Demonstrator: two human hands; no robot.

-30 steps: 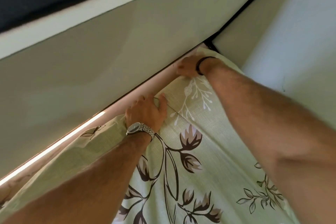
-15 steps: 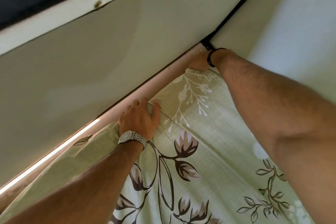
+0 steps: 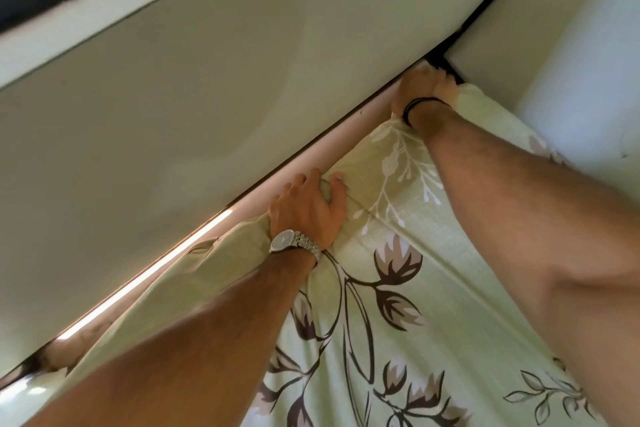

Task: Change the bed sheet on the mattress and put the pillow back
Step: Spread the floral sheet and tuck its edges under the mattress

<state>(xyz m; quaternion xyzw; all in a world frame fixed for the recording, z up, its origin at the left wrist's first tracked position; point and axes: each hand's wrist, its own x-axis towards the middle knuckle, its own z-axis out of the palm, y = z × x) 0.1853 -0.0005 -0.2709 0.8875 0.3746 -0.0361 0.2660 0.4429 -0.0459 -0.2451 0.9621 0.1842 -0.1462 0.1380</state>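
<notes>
Green flowered sheet spread over the mattress, against the wall. Nearer, left hand, grip curled, pinching the sheet edge by the wall. Farther, right hand, fingers curled into the corner, gripping sheet.

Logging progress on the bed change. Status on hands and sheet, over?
Left hand grips the floral sheet at the mattress edge. Right hand pushes its corner into the wall corner, fingers hidden. Left stretch untucked. No pillow in view.
</notes>
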